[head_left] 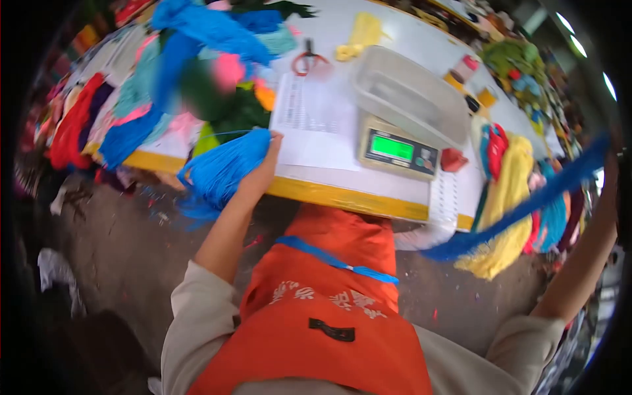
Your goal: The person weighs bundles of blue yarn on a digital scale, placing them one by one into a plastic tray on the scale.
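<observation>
My left hand (271, 155) is closed around a thick hank of blue yarn (227, 168), whose loose loops hang down past the table's front edge. Far out to the right, my right hand (613, 161) is dark and partly cut off by the edge of the view. It grips the upper end of a blue yarn bundle (520, 212), which slants down toward the table front and is smeared by motion. Across my orange apron (329, 296) lies a thin blue strand bundle (316, 253) with a small white band on it.
On the white table, a clear plastic tub (411, 92) rests on a digital scale (398, 150) with a lit green display. Near them lie printed paper (316, 125), red-handled scissors (309, 60) and a yellow yarn hank (362, 36). Coloured hanks (76, 122) drape over the edges.
</observation>
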Motion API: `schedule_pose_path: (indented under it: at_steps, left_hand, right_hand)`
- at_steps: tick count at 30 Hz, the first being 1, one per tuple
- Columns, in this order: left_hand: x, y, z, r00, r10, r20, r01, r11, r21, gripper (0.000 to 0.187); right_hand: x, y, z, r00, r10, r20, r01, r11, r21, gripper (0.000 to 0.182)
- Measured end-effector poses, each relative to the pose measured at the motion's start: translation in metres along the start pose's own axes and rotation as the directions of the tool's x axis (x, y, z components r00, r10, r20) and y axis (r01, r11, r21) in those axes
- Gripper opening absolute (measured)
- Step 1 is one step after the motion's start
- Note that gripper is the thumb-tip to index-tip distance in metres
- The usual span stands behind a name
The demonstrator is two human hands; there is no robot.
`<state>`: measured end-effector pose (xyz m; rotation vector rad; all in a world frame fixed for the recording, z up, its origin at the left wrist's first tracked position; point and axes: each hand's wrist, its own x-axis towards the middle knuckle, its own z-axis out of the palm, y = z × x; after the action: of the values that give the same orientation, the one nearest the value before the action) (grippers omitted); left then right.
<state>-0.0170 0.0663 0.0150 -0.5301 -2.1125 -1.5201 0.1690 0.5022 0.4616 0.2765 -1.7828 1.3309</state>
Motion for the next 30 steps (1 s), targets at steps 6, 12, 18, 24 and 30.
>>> schedule_pose_path:
  at_steps: [6, 12, 18, 24, 30]
  left_hand:
    - [-0.007, -0.022, 0.003, 0.952, -0.293, 0.086, 0.287, 0.955, 0.074, 0.021]
    - [-0.01, -0.01, -0.001, 0.977, -0.191, 0.095, 0.179, 0.976, 0.123, 0.018]
    - [-0.007, 0.015, -0.002, 0.98, -0.189, 0.056, 0.185, 0.98, 0.073, 0.018]
    - [-0.005, 0.027, -0.013, 0.987, -0.146, 0.069, 0.129, 0.971, 0.202, 0.017]
    - [-0.01, -0.003, 0.003, 0.975, -0.214, 0.059, 0.217, 0.975, -0.042, 0.017]
  right_hand:
    - [0.14, -0.003, 0.035, 0.917, -0.234, -0.322, 0.248, 0.969, 0.004, 0.022]
    - [0.109, 0.054, 0.08, 0.975, -0.158, -0.157, 0.135, 0.98, -0.145, 0.016]
    - [-0.068, 0.205, 0.125, 0.825, 0.369, 0.428, 0.04, 0.717, -0.696, 0.024]
    - [-0.194, 0.188, 0.125, 0.759, 0.089, 0.645, 0.535, 0.479, -0.696, 0.029]
    - [-0.158, 0.076, 0.088, 0.881, -0.312, 0.355, 0.449, 0.788, -0.422, 0.042]
